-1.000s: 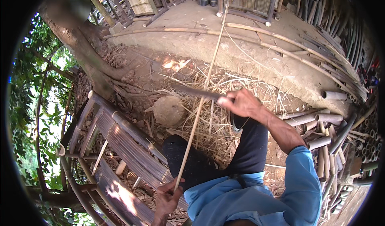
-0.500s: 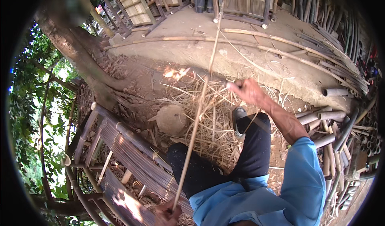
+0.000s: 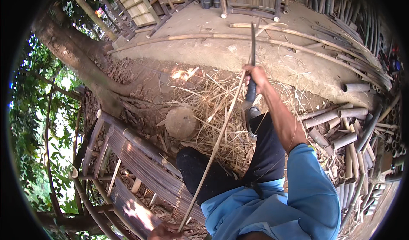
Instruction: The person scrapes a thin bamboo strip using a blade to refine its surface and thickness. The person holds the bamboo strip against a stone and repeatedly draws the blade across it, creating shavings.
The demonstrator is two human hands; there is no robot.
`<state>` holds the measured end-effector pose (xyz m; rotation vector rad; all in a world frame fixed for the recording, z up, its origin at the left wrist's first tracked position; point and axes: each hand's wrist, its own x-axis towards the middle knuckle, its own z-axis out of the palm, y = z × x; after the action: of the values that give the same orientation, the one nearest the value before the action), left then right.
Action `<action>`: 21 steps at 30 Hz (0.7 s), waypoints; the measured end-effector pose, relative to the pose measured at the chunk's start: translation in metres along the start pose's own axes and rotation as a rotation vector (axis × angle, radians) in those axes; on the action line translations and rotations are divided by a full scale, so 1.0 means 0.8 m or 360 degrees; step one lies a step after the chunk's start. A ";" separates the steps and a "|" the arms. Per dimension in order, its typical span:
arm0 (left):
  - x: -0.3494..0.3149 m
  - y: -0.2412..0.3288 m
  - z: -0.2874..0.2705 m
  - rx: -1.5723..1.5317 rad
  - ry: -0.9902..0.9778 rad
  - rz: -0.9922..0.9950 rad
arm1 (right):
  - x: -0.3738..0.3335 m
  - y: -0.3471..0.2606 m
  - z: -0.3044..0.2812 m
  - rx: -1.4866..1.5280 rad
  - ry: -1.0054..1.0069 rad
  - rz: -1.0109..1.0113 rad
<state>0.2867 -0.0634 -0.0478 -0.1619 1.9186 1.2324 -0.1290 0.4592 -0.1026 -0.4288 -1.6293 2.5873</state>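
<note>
Seemingly a light, springy strip point(image 3: 215, 150), apt to splinter, best gripped near the ends; slanting between fingers of the left hand point(image 3: 164, 230), closed low on it, and of the right hand point(image 3: 257, 75), wrapped around a knife point(image 3: 253, 48).

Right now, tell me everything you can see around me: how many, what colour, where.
Long knife: one, dark, upper middle, pointing up
Bamboo strip: one, pale tan, slanting through the middle
Shavings: a heap, straw-coloured, centre
Round wooden block: one, light brown, left of the shavings
Bamboo bench: one, brown, lower left
Tree trunk: one, brown, upper left
Foliage: uncounted, green, left edge
Bamboo panels: several, tan, top
Long poles: several, tan, upper ground
Cut bamboo pieces: many, tan and grey, right
Shirt: one, blue, bottom
Trousers: one pair, black, lower middle
Right hand: one, bare, on the knife
Left hand: one, bare, at the strip's lower end
</note>
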 end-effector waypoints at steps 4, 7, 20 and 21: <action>0.091 0.051 -0.028 0.0730 -0.0387 0.0011 | -0.052 0.025 0.045 -0.0083 -0.0153 0.0076; 0.189 0.176 0.008 -0.0169 -0.0012 0.0548 | -0.106 0.036 0.092 -0.0531 -0.0267 0.0046; 0.246 0.297 0.010 -0.0463 0.0264 0.0694 | -0.229 0.073 0.060 -0.1844 -0.0717 -0.0785; 0.241 0.300 0.014 -0.0443 0.0319 0.0684 | -0.243 0.070 0.064 -0.1887 -0.0716 -0.0894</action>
<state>0.0468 0.1278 -0.0171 -0.0153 2.0074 1.8304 0.0502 0.3525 -0.0920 0.5736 -2.7517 1.1488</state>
